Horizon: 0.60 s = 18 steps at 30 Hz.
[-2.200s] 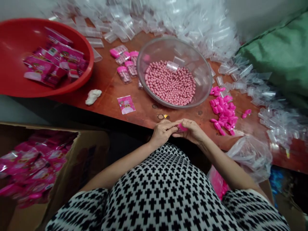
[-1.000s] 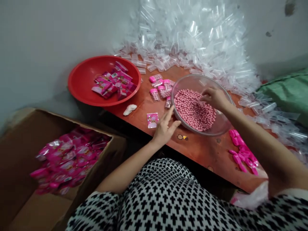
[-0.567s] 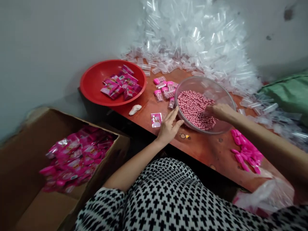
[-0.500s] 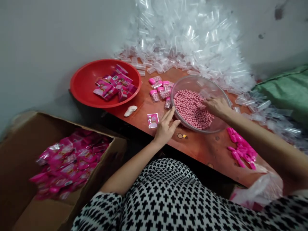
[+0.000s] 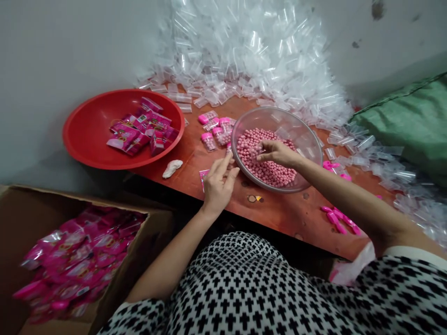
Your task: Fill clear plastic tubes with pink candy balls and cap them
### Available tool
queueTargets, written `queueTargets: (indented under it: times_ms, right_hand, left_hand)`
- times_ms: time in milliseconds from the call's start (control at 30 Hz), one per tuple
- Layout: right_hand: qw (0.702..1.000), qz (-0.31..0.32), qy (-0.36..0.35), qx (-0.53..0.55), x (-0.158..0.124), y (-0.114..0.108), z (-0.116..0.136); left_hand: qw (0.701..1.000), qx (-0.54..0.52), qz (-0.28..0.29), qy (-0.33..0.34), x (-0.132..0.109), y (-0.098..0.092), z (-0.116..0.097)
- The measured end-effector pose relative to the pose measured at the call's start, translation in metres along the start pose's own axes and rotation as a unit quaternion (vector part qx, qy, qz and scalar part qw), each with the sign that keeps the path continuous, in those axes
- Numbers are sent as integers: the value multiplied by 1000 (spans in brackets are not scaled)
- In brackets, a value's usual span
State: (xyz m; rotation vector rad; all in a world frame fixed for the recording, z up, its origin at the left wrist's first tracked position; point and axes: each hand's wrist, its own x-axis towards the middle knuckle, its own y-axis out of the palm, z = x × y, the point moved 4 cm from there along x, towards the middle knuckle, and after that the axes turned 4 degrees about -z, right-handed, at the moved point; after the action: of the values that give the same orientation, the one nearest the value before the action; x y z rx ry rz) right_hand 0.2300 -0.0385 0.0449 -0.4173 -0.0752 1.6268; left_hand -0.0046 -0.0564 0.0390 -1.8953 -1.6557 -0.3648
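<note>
A translucent plastic bowl (image 5: 307,139) on the table holds many small pink candy balls (image 5: 275,174). My right hand (image 5: 277,154) is above the balls inside the bowl, its fingers pinched on a small clear plastic tube (image 5: 256,150), partly hidden and blurred. My left hand (image 5: 218,184) is at the bowl's left rim, fingers stretched out and thumb apart, holding nothing. Just beyond it lie several small filled jars with pink caps (image 5: 208,142). A pink printed sachet (image 5: 203,176) is partly covered by my left hand.
A red basin (image 5: 87,144) with pink packets (image 5: 122,136) stands at the left. Below it, a cardboard box (image 5: 139,242) holds more packets. Clear tubes (image 5: 251,51) are heaped at the back. Pink plastic pieces (image 5: 337,218) lie right, near a green sack (image 5: 408,116).
My right hand has lifted out of the candy balls and moved left across the bowl with the clear tube. My left hand now covers more of the sachet. The camera view has shifted right.
</note>
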Motion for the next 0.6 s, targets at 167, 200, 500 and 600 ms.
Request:
queueTargets:
  times_ms: [167,200,500,600]
  right_hand:
    - [994,-41,-22,95,-29,-4,17]
    - [993,-46,-34,106,-34,-3,21]
    - [986,-51,-124,100,-75,-5,38]
    - [985,-51,-164,19,-85,-14,40]
  left_hand:
    - [1000,-8,18,10,34,6,-20]
    - [999,-20,41,0,38,13,-23]
    - [908,-290,208,-221,37,69,-26]
    - [907,-287,218,-219,37,71,-27]
